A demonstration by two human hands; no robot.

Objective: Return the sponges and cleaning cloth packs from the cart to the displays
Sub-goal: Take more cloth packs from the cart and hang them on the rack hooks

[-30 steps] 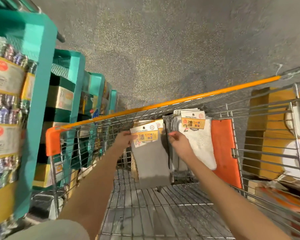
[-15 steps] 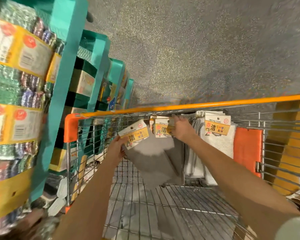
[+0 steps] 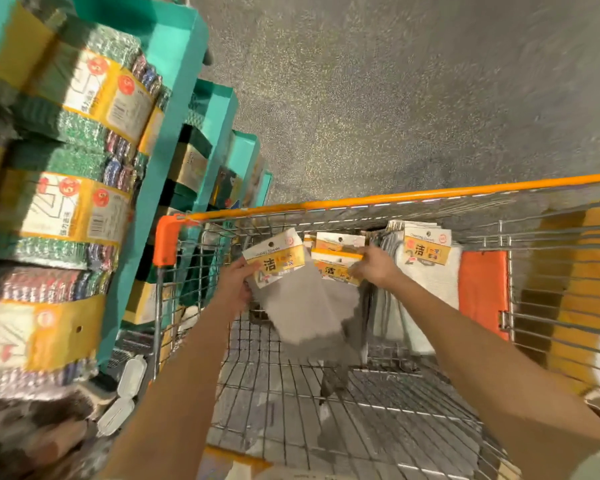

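The left hand [image 3: 234, 287] is gripping a grey cloth pack [image 3: 293, 306] at the lower left corner of its yellow-and-white header card [image 3: 274, 259], fingers curled round the card's edge. The pack is hanging tilted inside the cart [image 3: 395, 195], above the wire floor and near the far wall. The right hand [image 3: 374, 270] is pinching the card of a second grey pack [image 3: 336, 271] just beside the first; blur is hiding how its fingertips are lying. Further right, white cloth packs [image 3: 426, 271] and an orange cloth [image 3: 482, 292] are leaning on the same wall. The teal display [image 3: 174, 133], carrying sponge packs [image 3: 70, 98], is standing just beside the cart's left side. Judging by the drape, each pack is behaving as a light, limp load: the cloth is sagging and swinging freely below the card. The card appears to be the only stiff part, so it is serving as the proper place to take hold. A punched hole is showing near the card's top edge; gripping below it is likely leaving it free for hanging.
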